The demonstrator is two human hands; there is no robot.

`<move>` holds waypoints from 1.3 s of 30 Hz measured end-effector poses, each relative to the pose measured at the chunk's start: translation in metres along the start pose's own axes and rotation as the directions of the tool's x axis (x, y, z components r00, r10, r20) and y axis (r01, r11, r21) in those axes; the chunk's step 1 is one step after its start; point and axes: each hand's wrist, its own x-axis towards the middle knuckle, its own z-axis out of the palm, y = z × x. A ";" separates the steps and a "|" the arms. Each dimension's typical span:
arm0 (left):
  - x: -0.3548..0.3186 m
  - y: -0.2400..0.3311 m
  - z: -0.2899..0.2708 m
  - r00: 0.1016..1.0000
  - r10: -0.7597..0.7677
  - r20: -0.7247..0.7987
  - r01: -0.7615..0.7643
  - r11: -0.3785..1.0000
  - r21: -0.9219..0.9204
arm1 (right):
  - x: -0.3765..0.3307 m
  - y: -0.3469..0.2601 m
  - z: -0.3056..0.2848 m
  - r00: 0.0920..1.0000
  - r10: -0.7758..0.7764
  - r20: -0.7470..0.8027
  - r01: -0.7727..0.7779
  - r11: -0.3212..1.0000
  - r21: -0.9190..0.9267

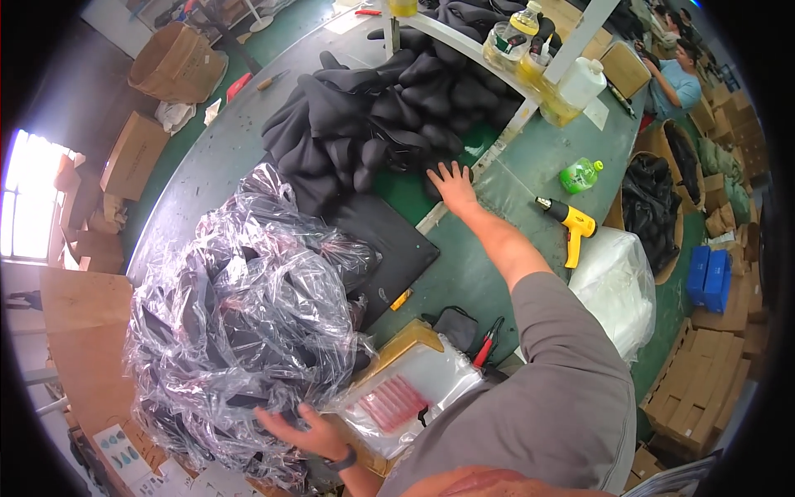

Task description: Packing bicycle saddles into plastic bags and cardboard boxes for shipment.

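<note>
Nearest us, our left hand lies flat and unclenched against the crinkled plastic bags; we should steady them. Farther across the tabletop, our right hand spreads open-fingered on the black rubber pieces, so pinch one cleanly.

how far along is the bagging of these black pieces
Looks done: a big heap of black pieces in clear bags on the left, with the left hand resting on it. In hand: the right hand reaches the loose black pile, fingers spread, nothing gripped yet. Left: that pile is large and unbagged, with empty clear bags stacked near the body. Roughly midway, at a guess.
</note>
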 end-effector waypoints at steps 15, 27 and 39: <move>-0.171 0.032 0.023 0.797 0.365 0.482 -0.252 0.925 -0.284 | -0.282 -0.068 -0.004 0.922 0.288 0.258 -0.376 0.823 0.426; -0.207 0.087 -0.025 0.807 0.495 0.321 -0.287 0.805 -0.520 | -0.398 0.026 -0.207 0.933 0.190 0.305 -0.197 -0.442 0.875; -0.160 0.229 -0.057 0.415 0.909 0.028 -0.770 0.367 -0.521 | -0.528 -0.028 -0.307 0.566 -0.823 -0.047 -0.814 -0.567 0.129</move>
